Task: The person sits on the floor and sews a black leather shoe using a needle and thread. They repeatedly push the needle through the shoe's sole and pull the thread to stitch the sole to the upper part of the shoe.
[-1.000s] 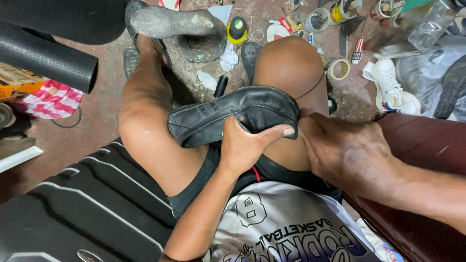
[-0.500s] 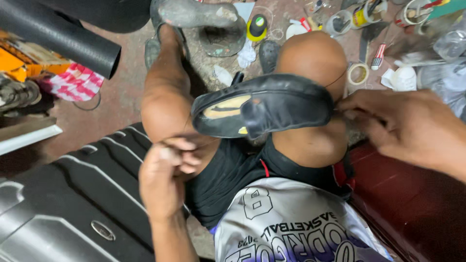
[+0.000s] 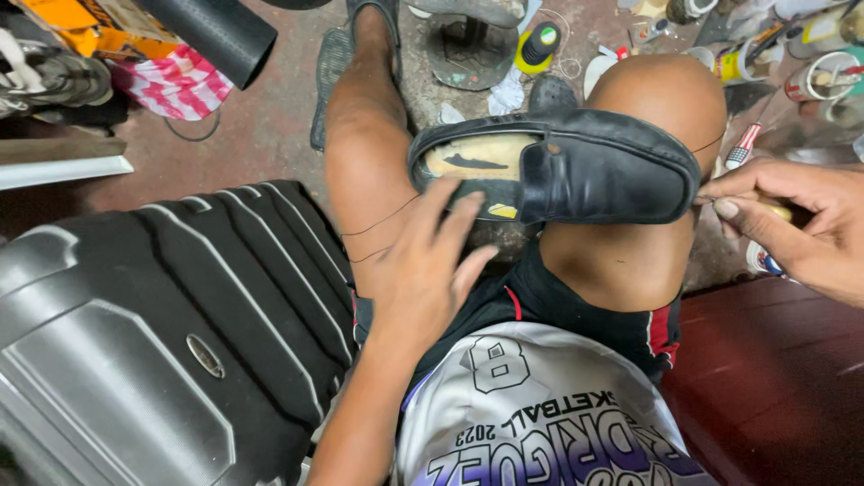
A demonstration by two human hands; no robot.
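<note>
The person wears a sleeveless white jersey (image 3: pixel 531 405) fading to purple at six o'clock, with dark lettering and a numeral on it. Black shorts (image 3: pixel 540 297) with red and white trim cover the thighs. Both arms and both knees are bare, and a dark sandal (image 3: pixel 335 67) shows at twelve o'clock

One black loafer (image 3: pixel 576 166) across two bare knees, two hands, left hand (image 3: pixel 432 265) and right hand (image 3: pixel 792 220), one grey hard-shell suitcase (image 3: pixel 153 342) left of the loafer, one yellow glue bottle (image 3: pixel 537 47) beyond it
</note>
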